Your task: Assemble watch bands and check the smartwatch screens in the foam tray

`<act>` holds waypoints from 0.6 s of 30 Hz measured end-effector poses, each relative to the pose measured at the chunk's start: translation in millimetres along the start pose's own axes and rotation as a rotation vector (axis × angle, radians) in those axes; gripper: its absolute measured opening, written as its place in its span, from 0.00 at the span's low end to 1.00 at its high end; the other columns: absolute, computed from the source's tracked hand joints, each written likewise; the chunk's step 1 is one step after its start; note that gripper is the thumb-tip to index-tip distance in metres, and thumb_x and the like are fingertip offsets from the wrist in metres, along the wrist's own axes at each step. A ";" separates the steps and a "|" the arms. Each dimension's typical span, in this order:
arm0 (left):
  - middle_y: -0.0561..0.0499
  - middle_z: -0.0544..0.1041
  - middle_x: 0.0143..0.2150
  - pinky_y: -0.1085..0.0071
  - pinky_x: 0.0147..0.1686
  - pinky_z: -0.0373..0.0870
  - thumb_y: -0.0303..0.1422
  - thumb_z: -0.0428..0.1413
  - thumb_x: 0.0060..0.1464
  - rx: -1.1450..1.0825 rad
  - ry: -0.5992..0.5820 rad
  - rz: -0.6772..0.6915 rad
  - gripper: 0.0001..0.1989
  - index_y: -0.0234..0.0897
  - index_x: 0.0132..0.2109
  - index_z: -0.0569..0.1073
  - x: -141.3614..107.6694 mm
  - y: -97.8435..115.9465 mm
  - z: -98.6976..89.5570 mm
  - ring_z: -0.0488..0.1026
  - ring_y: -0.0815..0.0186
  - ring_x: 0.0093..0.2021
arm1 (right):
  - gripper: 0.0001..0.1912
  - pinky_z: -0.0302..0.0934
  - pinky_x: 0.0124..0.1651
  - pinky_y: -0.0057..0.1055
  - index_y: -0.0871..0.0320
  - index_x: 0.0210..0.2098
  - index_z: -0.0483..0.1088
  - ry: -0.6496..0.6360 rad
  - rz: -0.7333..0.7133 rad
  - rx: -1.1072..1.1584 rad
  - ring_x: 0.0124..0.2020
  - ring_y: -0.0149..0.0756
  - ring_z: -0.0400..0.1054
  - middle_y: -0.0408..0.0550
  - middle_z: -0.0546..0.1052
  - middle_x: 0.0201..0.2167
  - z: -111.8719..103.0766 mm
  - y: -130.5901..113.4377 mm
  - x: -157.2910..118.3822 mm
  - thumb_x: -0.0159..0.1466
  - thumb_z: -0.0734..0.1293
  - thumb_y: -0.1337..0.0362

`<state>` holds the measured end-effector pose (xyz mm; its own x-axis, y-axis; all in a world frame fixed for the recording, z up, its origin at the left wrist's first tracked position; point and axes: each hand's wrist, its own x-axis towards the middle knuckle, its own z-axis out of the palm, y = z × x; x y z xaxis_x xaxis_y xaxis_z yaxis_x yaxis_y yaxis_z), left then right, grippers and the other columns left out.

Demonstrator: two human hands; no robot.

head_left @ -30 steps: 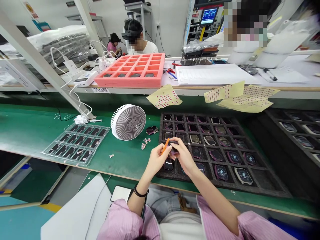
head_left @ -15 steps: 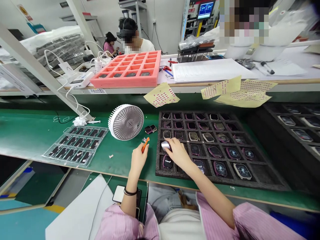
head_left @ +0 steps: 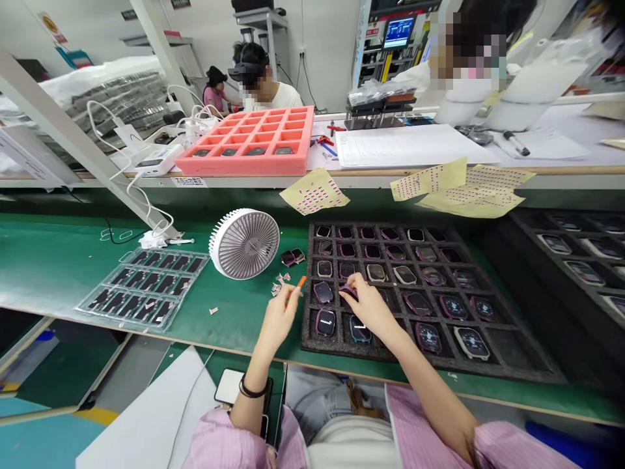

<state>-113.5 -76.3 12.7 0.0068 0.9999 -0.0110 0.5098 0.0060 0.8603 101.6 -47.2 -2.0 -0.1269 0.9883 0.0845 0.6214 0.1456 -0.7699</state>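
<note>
The left hand (head_left: 279, 319) pinches a thin orange stick (head_left: 301, 281) between thumb and fingers, a clenched grip with the stick's tip pointing up and away, just above the green worktop (head_left: 49, 273) near its front edge. Small paper scraps (head_left: 277, 287) lie just beside that hand.

The right hand (head_left: 371, 309) sits over a black foam tray (head_left: 508, 357), with its fingertips (head_left: 355, 293) on a dark smartwatch (head_left: 348, 292) in a tray pocket. The fingers curl over the watch, but I cannot tell if the grip is actually holding it or only resting there. Other smartwatches (head_left: 325, 322) fill the tray's pockets in rows, with some of the far pockets showing only smaller, darker pieces.

A white desk fan (head_left: 244, 243) stands left of the tray, and a pair of small dark pieces (head_left: 291, 258) lies between them. Farther left is a clear plastic tray (head_left: 141, 290) of black parts. Yellow sheets of red labels (head_left: 315, 191) lie along the worktop's back edge, below a pink foam tray (head_left: 244, 140) on the shelf behind. A co-worker (head_left: 258, 85) sits beyond it.
</note>
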 end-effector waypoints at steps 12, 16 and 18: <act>0.60 0.57 0.16 0.77 0.22 0.52 0.46 0.44 0.63 -0.347 -0.386 0.081 0.22 0.34 0.30 0.68 -11.5 48.2 31.3 0.52 0.75 0.18 | 0.15 0.48 0.15 0.20 0.56 0.32 0.63 -0.070 0.212 1.249 0.13 0.22 0.56 0.35 0.66 0.17 -13.9 -48.0 -11.1 0.57 0.71 0.54; 0.60 0.58 0.16 0.77 0.22 0.52 0.45 0.44 0.62 -0.334 -0.391 0.094 0.22 0.33 0.29 0.69 -11.7 49.6 29.0 0.52 0.76 0.17 | 0.16 0.46 0.14 0.19 0.56 0.29 0.62 -0.089 0.207 1.318 0.11 0.20 0.53 0.33 0.64 0.16 -12.5 -48.3 -10.9 0.56 0.72 0.55; 0.60 0.58 0.16 0.77 0.22 0.52 0.44 0.45 0.62 -0.344 -0.383 0.097 0.22 0.33 0.29 0.70 -11.4 50.1 29.1 0.52 0.76 0.17 | 0.16 0.45 0.13 0.19 0.56 0.29 0.62 -0.102 0.209 1.339 0.10 0.20 0.52 0.33 0.64 0.15 -11.9 -49.1 -11.2 0.56 0.72 0.55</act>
<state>-63.1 -87.8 41.0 0.3872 0.9204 -0.0536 0.1795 -0.0183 0.9836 81.7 -65.0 42.4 -0.2164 0.9700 -0.1105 -0.5781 -0.2185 -0.7861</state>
